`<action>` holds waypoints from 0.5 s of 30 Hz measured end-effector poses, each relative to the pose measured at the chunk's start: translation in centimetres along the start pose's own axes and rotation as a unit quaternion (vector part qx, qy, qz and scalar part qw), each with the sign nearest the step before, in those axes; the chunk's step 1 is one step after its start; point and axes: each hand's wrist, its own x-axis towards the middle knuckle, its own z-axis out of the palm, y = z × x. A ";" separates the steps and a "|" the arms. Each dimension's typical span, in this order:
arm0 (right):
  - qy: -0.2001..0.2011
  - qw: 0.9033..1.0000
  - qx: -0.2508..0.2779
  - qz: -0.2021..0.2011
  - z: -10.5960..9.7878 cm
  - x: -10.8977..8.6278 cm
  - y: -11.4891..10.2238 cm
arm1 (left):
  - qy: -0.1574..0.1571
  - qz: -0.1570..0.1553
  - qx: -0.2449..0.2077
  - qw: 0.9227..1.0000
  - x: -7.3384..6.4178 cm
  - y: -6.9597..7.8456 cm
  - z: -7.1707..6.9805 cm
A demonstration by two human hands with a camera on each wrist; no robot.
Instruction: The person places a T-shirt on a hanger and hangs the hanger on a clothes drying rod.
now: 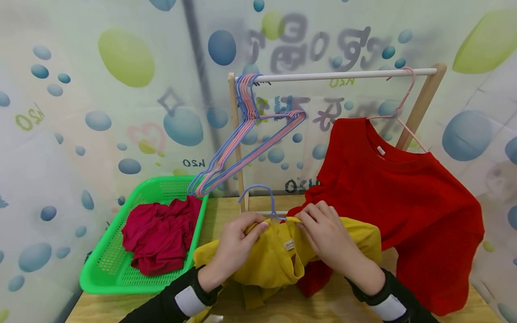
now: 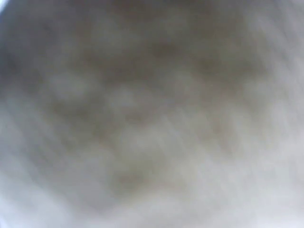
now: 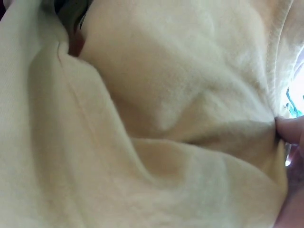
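Observation:
A yellow shirt [image 1: 264, 269] with a white neck label hangs gathered between both hands above the table. From its neck opening rises the hook of a blue hanger [image 1: 273, 202]; the hanger's arms are hidden by the cloth. My left hand [image 1: 238, 240] pinches the shirt's neckline left of the hook, thumb on top. On the other side my right hand [image 1: 327, 235] pinches the neckline just right of the hook. In the right wrist view the shirt [image 3: 190, 104] looks pale, with a fingertip pressed on its edge. The left wrist view is too blurred to read.
A red shirt [image 1: 408, 193] hangs on a pink hanger [image 1: 408, 96] at the right of the rack's white rail [image 1: 323, 77]. Several blue and pink hangers [image 1: 246, 130] hang at its left end. A green basket [image 1: 105, 264] at left holds a crumpled dark-red garment [image 1: 161, 235].

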 end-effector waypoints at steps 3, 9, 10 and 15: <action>-0.002 1.000 0.002 -0.002 0.1 0.0 -0.1 | -0.007 -0.006 -0.004 1.000 0.0 0.0 0.0; 0.000 1.000 0.005 -0.010 0.2 0.2 -0.5 | -0.018 -0.018 -0.013 1.000 0.0 -1.6 0.7; 0.000 1.000 0.005 -0.012 0.2 0.3 -0.5 | -0.019 -0.017 -0.014 1.000 -0.1 -2.1 0.9; -0.014 1.000 0.019 -0.008 0.3 0.2 -0.5 | -0.024 -0.007 -0.017 1.000 0.0 -3.3 1.2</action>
